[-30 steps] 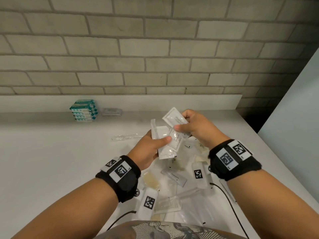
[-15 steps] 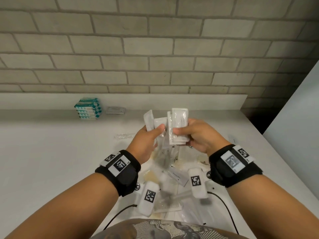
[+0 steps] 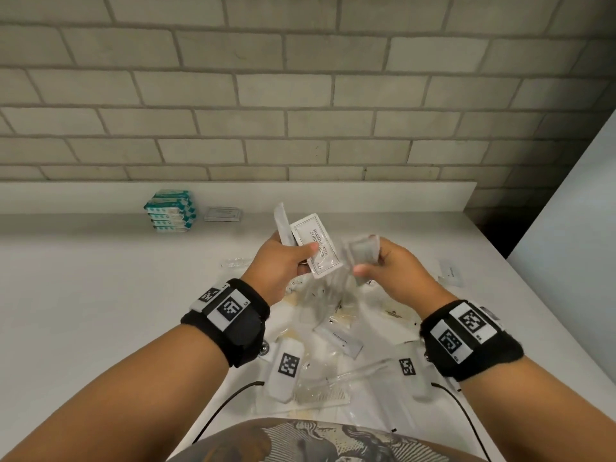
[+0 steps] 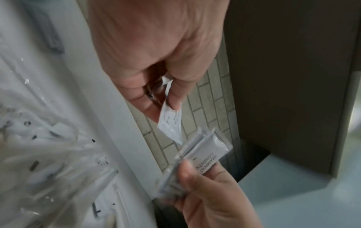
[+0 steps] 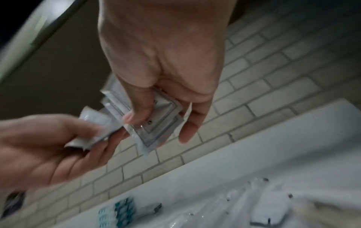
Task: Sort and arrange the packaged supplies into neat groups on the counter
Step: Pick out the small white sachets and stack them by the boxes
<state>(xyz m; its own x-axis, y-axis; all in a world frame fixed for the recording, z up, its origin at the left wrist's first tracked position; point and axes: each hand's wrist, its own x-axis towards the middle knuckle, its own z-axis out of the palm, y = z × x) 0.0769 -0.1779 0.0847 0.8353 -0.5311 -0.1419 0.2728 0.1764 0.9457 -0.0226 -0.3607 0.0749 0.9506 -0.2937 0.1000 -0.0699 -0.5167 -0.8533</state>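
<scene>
Above counter [image 3: 100, 295], sachets [image 3: 316, 250] in hands.

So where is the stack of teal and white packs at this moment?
In the head view the stack of teal and white packs stands on the counter at the far left, against the low back ledge, just left of a small flat grey packet.

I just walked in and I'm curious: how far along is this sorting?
Early on. Done: a teal-and-white packet stack and one flat packet sit neatly by the backsplash. In hand: the left hand grips white shampoo sachets; the right hand pinches more sachets. Left: the loose pile of wrapped supplies on the counter.
</scene>
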